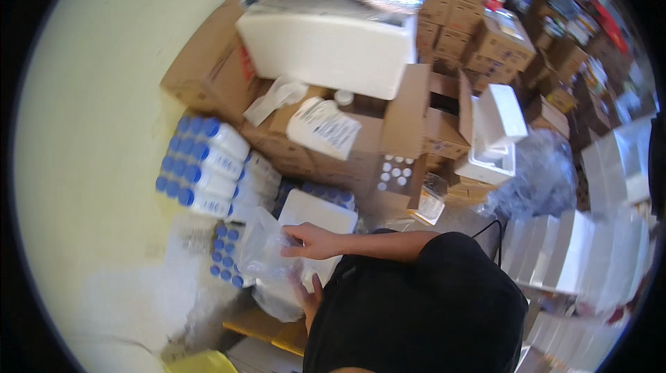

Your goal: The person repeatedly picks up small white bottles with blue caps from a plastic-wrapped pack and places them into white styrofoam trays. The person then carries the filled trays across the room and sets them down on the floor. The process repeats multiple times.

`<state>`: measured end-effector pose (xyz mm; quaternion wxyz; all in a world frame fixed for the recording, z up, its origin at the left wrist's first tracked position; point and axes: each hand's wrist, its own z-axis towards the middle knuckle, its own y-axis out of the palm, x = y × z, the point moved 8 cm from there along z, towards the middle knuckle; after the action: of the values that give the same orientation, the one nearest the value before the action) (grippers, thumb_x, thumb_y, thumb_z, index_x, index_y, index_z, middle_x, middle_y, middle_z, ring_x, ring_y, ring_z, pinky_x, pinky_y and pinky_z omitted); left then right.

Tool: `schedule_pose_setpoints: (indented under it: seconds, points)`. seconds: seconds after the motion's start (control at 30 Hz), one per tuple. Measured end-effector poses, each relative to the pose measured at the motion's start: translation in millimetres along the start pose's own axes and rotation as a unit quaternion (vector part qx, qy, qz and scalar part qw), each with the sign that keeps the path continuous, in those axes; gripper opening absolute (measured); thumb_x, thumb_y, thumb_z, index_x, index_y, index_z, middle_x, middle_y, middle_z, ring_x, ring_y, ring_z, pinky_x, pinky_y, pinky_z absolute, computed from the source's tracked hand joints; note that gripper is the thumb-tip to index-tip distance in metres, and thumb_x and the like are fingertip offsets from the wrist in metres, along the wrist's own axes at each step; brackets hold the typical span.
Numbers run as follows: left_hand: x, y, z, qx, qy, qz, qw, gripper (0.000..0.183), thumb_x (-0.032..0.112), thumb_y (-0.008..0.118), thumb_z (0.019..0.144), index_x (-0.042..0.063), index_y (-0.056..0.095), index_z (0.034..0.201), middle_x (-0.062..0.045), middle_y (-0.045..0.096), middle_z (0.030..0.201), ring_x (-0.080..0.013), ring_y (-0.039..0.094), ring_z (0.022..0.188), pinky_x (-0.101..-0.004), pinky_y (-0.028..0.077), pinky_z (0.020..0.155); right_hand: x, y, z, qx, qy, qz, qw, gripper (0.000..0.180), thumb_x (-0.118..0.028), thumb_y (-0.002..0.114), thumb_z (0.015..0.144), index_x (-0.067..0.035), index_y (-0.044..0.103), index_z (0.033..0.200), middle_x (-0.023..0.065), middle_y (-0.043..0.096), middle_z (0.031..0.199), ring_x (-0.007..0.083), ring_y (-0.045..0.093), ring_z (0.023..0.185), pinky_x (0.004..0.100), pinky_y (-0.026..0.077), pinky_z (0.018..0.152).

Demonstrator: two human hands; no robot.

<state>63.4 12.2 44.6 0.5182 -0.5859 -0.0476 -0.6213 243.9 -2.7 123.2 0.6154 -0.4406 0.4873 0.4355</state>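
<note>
My right hand [315, 241] reaches in from the right, with thumb and fingers pinched on a clear plastic bag [263, 245]. Below it, my left hand [310, 297] lies against the bag's lower part. Its thumb stands apart from the fingers, which are blurred at the plastic, so its grip is unclear. Under my right forearm is a white foam box or lid [317, 214], partly covered by the bag and my hands. Left of the bag stand several blue-capped bottles [227, 245]. Above them are stacked shrink-wrapped packs of white, blue-capped bottles [208, 170].
A large white foam box [328, 50] with silver foil sits on cardboard cartons [213, 61]. An open carton [403, 186] holds white-capped items. Smaller foam boxes [486, 162], a bundle of plastic wrap [546, 170] and stacked white foam boxes [567, 253] stand to the right. A yellow container [203, 362] is at the bottom.
</note>
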Motion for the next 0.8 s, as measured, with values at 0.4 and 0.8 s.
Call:
schedule_pose_setpoints:
  seconds: [0.4, 0.8]
  points:
    - [-156, 33, 31, -0.238, -0.130, 0.285, 0.920, 0.048, 0.038, 0.065, 0.088, 0.005, 0.063, 0.123, -0.022, 0.061, 0.121, -0.0401, 0.053, 0.120, -0.0586, 0.038, 0.101, 34, -346, -350, 0.826, -0.265, 0.095, 0.489, 0.048, -0.044, 0.051, 0.102, -0.012, 0.048, 0.137, 0.0123, 0.054, 0.128, 0.0250, 0.051, 0.117, 0.0432, 0.038, 0.107]
    - [-150, 5, -18, -0.109, -0.268, 0.282, 0.915, 0.073, 0.040, 0.074, 0.080, 0.005, 0.050, 0.140, -0.028, 0.045, 0.138, -0.0450, 0.042, 0.131, -0.0562, 0.031, 0.112, 360, -115, -291, 0.352, 0.538, 0.078, 0.762, 0.036, -0.035, 0.059, 0.097, -0.001, 0.067, 0.104, 0.0137, 0.069, 0.084, 0.0272, 0.069, 0.082, 0.0407, 0.054, 0.065]
